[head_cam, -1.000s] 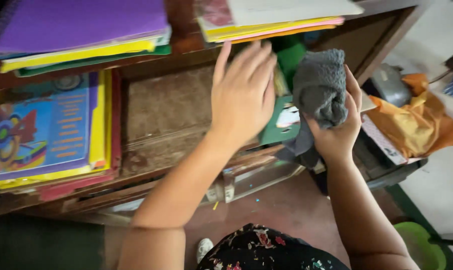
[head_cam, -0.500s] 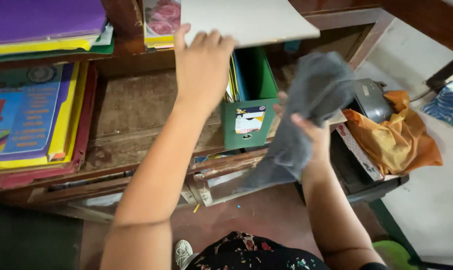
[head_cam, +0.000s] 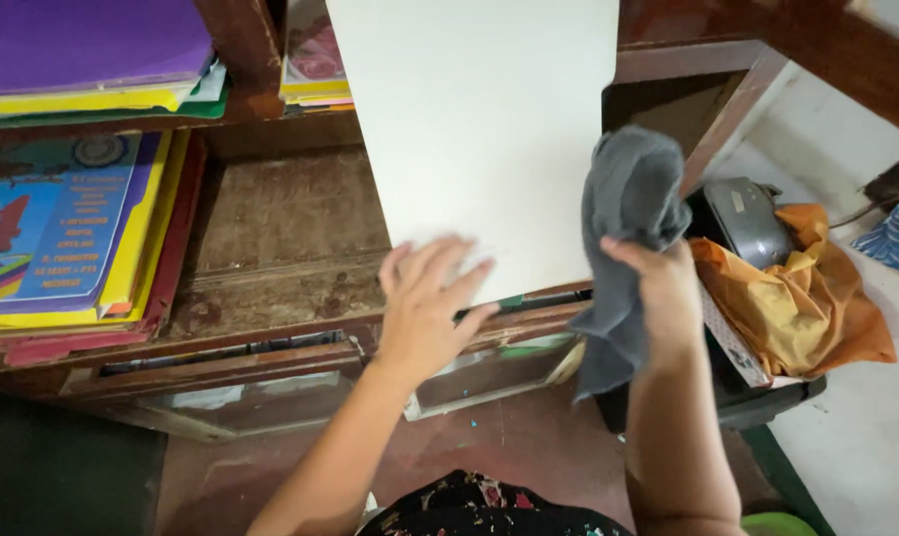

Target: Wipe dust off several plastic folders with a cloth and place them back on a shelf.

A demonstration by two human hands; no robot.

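Observation:
My left hand [head_cam: 424, 303] grips the near edge of a large white board [head_cam: 479, 129], fingers spread on top of it. The board reaches out from the upper wooden shelf and covers the right part of the lower shelf. My right hand [head_cam: 658, 288] holds a grey cloth [head_cam: 623, 213] bunched up beside the board's right edge; the cloth's tail hangs down below my wrist. A sliver of green shows under the board's near edge, and whatever it belongs to is hidden.
A worn wooden shelf [head_cam: 271, 248] has a bare stretch left of the board. Coloured folders and books [head_cam: 67, 233] lie at the left, a purple and yellow stack [head_cam: 82, 55] above. At the right sits an orange bag [head_cam: 807, 298] with a dark metal object [head_cam: 742, 213].
My left hand has pulled the white board out from the upper shelf toward me; it now covers the green box. My right hand has lifted the cloth higher and bunched it.

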